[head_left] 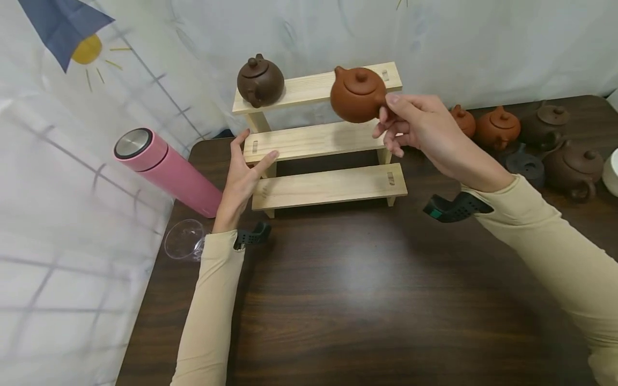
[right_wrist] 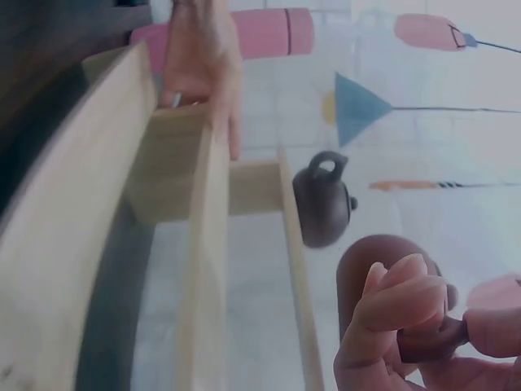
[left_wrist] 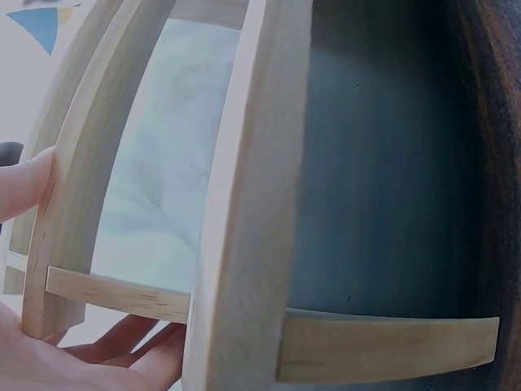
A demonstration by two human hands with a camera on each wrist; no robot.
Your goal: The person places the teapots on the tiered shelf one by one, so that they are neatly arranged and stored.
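Observation:
A pale three-step wooden display stand [head_left: 309, 140] stands on the dark table. My left hand [head_left: 237, 182] grips the left end of its middle step, thumb on one side of the plank and fingers around the other, as the left wrist view shows. My right hand [head_left: 429, 126] pinches the handle of a reddish-brown clay teapot [head_left: 356, 99] between thumb and fingers. That teapot is held up in front of the right part of the top step, spout to the left and lid on. A dark brown teapot [head_left: 260, 83] sits at the top step's left end.
Left of the stand are a pink thermos bottle [head_left: 176, 177] and a clear round plastic piece [head_left: 185, 239]. Several more teapots stand at the right, among them an orange one [head_left: 498, 127] and a dark brown one [head_left: 573, 167]. A white curtain [head_left: 458, 43] hangs behind.

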